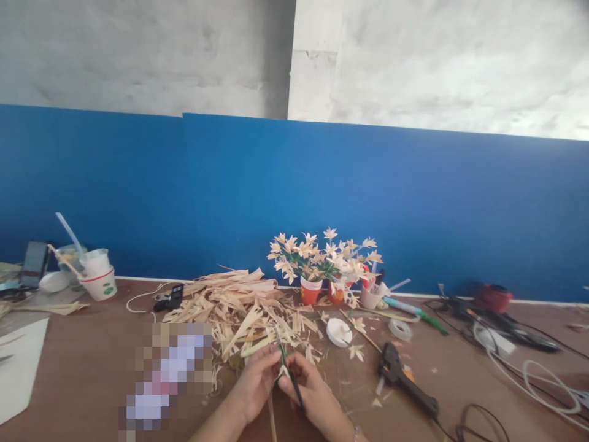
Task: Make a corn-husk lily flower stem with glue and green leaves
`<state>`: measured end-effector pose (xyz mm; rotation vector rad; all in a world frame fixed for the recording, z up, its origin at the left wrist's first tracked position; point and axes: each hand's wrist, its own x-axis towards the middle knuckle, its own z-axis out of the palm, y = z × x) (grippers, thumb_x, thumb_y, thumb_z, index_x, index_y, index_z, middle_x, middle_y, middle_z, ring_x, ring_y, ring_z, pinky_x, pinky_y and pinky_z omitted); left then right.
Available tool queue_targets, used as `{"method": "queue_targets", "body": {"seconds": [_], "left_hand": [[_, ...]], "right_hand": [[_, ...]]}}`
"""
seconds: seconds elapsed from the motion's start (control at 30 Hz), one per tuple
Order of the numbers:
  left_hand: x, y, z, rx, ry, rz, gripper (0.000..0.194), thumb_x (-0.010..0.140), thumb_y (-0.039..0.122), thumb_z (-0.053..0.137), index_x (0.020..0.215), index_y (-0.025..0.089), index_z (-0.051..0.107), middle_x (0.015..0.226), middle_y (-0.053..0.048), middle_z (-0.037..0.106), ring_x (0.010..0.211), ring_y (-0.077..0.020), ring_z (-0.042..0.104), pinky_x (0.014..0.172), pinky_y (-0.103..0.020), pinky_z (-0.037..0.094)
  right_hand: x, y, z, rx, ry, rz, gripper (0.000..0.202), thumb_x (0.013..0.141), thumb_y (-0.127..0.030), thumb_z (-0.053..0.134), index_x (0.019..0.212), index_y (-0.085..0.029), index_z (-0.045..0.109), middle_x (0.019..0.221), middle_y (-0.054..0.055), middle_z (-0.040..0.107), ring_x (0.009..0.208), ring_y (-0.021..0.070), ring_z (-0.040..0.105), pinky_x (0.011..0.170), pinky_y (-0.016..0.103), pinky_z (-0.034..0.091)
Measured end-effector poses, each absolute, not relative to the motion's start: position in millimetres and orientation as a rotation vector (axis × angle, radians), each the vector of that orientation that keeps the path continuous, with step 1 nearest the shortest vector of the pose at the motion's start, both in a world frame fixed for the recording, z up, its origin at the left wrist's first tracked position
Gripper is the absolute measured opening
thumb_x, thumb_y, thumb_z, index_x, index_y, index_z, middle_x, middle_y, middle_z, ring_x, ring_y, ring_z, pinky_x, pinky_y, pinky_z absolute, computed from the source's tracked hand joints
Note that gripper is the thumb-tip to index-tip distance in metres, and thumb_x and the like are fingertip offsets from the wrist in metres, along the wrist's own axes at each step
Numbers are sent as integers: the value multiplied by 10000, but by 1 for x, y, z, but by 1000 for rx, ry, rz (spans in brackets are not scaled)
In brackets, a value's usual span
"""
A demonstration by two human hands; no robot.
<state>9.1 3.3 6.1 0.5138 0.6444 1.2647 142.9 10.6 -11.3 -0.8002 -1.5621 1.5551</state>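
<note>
My right hand [310,388] is closed around dark-handled scissors [295,390], whose thin blades point up and away from me. Fingers of my left hand [257,382] pinch a small pale husk flower [283,371] with a bit of green at it, right beside the scissors. A narrow pale strip [272,414] hangs below the two hands. Just beyond them spreads a heap of dry husk pieces [243,307]. To the right of the heap lie a white round dish [339,332] and a loose pale flower [356,352].
Finished-looking flowers stand in a red paper cup [310,291] by the blue partition [257,196]. At right are a glue gun [405,380], a tape roll [400,329] and tangled white cables [529,377]. A white cup [102,285] and a phone [34,264] stand at left.
</note>
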Motion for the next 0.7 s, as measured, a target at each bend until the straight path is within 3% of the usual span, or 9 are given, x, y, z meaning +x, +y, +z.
{"method": "queue_targets", "body": {"seconds": [0.47,0.7], "left_hand": [[9,4,2,527,601,1267,122,630,176,717,618,130,605,592,9,578,587,-111,512,622,-247,383],[9,3,4,493,609,1283,115,623,167,725,643,136,616,615,7,597,601,-118,533,645,-249,395]], "right_hand": [[144,12,-13,-758,-1571,1549,389,696,-505,654,797,-184,458,661,-53,426,486,38,310,371,131,275],[142,10,-9,-773,-1550,1580,415,679,-521,660,809,-190,447,672,-56,436,505,40,355,416,141,323]]}}
